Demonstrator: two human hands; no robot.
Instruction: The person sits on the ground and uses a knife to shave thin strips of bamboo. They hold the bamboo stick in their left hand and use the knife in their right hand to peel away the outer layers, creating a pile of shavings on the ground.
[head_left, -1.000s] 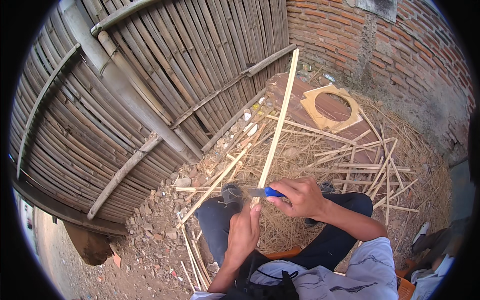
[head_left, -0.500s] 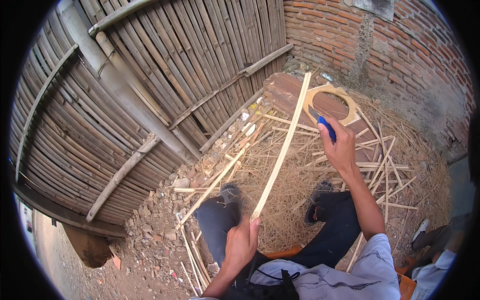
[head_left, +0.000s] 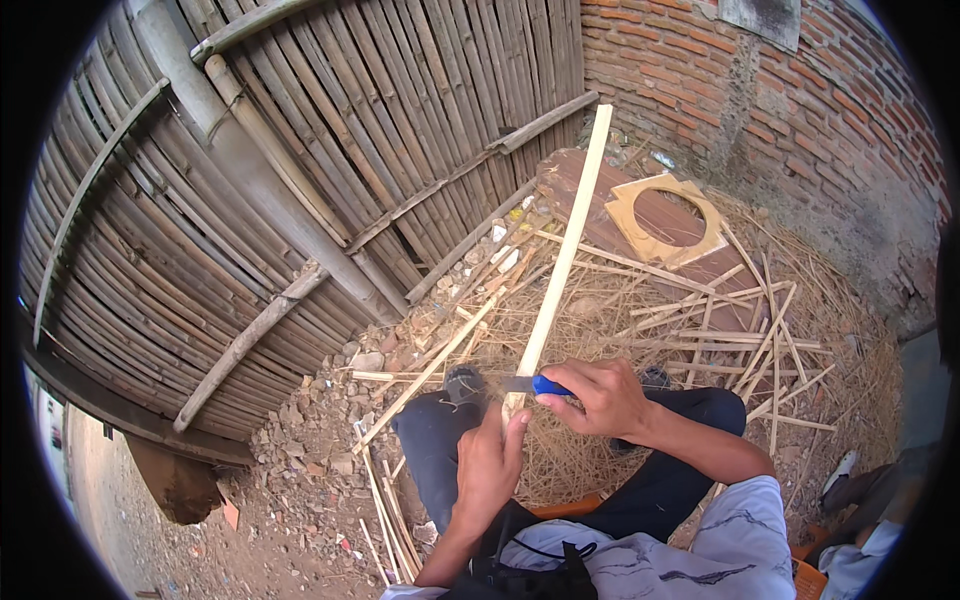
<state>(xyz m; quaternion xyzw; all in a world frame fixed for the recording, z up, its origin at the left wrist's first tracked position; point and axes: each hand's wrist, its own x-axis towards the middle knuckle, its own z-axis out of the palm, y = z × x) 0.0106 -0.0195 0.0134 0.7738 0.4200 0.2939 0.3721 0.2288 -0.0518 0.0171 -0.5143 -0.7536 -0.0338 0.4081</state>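
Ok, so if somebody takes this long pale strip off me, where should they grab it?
Best pinch the long pale strip across its narrow far end, probably from the far side: that end points away, while the left hand grips the near end and the knife in the right hand crosses just beyond.

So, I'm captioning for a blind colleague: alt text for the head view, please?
A person's right hand holds a blue-handled knife across a long pale strip, whose near end the left hand grips. Other strips litter the ground near a slatted fence and brick wall.
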